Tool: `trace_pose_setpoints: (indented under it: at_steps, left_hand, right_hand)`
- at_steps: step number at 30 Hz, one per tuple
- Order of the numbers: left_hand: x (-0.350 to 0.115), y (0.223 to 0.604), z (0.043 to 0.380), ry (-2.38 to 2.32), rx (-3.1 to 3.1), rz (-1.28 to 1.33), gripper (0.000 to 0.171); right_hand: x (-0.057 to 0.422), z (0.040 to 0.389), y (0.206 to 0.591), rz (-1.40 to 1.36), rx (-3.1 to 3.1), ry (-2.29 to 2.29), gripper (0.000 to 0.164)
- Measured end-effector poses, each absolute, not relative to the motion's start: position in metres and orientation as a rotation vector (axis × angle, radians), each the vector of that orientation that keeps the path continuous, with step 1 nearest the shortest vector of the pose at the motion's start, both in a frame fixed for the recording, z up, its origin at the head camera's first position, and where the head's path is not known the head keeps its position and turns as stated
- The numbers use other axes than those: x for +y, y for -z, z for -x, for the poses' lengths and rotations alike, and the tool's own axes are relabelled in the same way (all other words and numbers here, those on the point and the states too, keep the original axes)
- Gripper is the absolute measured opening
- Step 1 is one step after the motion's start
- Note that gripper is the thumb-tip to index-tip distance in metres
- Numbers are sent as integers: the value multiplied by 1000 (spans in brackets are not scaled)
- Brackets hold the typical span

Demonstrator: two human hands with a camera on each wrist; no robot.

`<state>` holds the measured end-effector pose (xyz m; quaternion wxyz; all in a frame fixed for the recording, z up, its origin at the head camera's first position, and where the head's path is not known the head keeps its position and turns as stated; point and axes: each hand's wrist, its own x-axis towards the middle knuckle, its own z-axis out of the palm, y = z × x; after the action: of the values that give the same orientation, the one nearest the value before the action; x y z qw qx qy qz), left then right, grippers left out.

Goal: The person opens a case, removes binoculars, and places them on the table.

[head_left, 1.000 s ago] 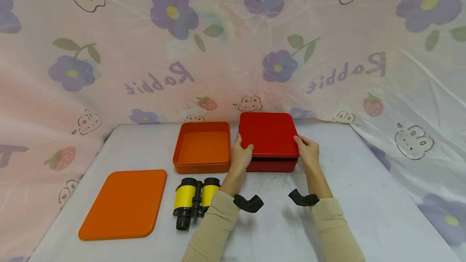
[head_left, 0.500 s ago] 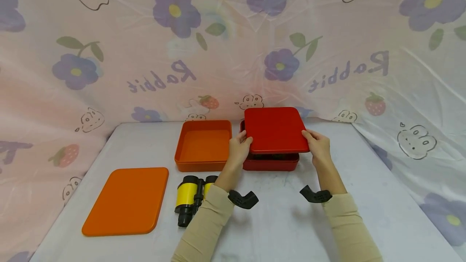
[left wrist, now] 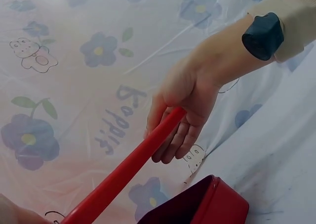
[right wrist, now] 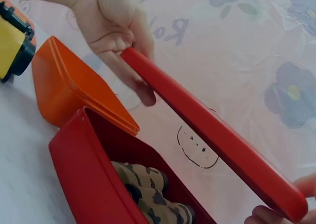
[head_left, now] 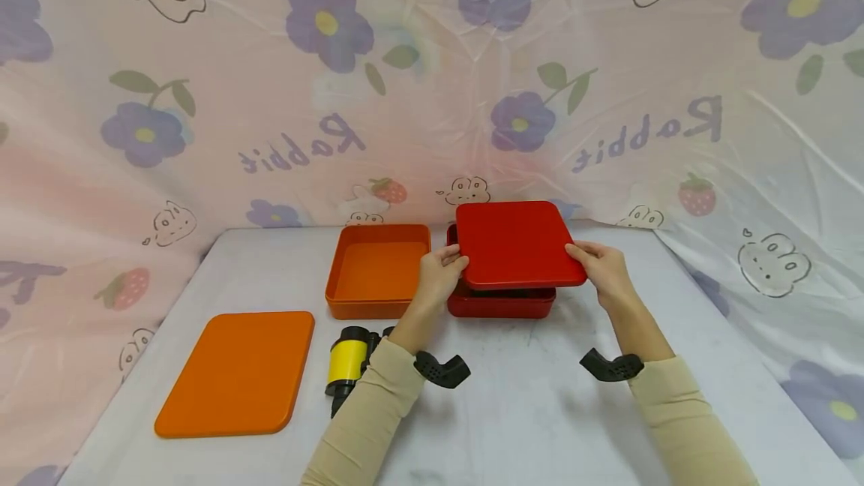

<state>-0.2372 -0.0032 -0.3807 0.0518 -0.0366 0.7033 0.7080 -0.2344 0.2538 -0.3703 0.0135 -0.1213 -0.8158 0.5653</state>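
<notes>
Between both hands a red square lid (head_left: 516,246) hangs tilted over a red box (head_left: 502,307). My left hand (head_left: 440,273) pinches the lid's left edge, thumb on top. Its right edge is gripped by my right hand (head_left: 604,270). A gap shows between lid and box in both wrist views. Inside the box lies a pair of camouflage binoculars (right wrist: 148,190), seen in the right wrist view and mostly covered by the lid in the head view.
Left of the red box stands an open orange box (head_left: 378,309). An orange lid (head_left: 235,373) lies flat at the table's left. Yellow and black binoculars (head_left: 347,361) rest in front of the orange box, partly behind the left forearm. A printed cloth (head_left: 418,133) hangs behind.
The red lid has come up off the red box and shifted right, uncovering the box's left rim. Both hands still hold it, and the right arm has swung outward.
</notes>
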Motion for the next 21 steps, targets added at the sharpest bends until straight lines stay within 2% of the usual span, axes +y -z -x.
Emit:
trace_pose_setpoints:
  at_steps: [12,21]
  left_hand:
    - [0,375,229,-2085,2127,54,36]
    - [14,379,225,-2091,2039,-2,42]
  right_hand:
    - [282,230,361,292,-2661,-1766,65]
    - [308,221,362,259,-2655,-1931,68]
